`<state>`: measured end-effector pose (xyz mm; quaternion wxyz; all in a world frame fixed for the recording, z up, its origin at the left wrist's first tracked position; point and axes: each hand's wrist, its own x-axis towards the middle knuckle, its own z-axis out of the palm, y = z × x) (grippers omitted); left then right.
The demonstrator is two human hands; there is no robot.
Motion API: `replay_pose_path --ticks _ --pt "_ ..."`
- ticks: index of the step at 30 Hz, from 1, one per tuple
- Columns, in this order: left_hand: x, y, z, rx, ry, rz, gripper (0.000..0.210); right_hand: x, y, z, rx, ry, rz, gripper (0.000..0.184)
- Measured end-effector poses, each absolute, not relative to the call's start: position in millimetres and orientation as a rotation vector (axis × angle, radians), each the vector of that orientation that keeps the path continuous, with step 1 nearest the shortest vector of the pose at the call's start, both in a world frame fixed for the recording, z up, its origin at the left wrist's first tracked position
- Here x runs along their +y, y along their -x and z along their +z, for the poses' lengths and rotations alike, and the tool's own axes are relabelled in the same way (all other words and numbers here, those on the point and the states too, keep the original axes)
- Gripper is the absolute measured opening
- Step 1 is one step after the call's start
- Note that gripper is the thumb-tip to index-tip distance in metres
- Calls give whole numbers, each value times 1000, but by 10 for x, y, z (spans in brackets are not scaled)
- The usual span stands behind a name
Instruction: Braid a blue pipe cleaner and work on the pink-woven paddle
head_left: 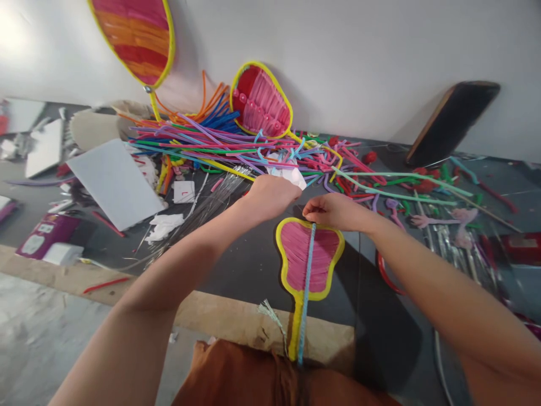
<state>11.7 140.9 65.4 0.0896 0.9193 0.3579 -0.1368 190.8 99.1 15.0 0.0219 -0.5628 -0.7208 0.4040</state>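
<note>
My left hand [273,197] is closed in front of the pipe cleaner pile, beside a crumpled white paper [295,177]; what its fingers hold is hidden. My right hand [333,211] pinches its fingertips together just above a fan-shaped piece [291,248] with pink pipe-cleaner filling, a yellow edge and a yellow handle. A straight light blue pipe cleaner [309,270] runs lengthwise over this piece, its top end at my right fingers and its lower end by the brown clothing on my lap. A pale tassel [270,311] lies left of the handle.
Many coloured pipe cleaners [198,138] are heaped along the wall. Two finished-looking fans, one striped [137,42] and one pink and red [264,104], lean there. A phone [454,121] stands tilted at right. White boards [116,183] and a purple box [48,234] lie at left.
</note>
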Motion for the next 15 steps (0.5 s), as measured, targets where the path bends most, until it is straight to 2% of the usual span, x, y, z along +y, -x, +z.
replay_pose_path --ticks 6,15 --pt "1358 -38 613 1202 -2692 -276 25 1017 -1986 158 -2212 1710 1205 16" --pt "1196 -23 401 1379 -2533 -283 26 974 -1902 99 -2281 1832 1082 15"
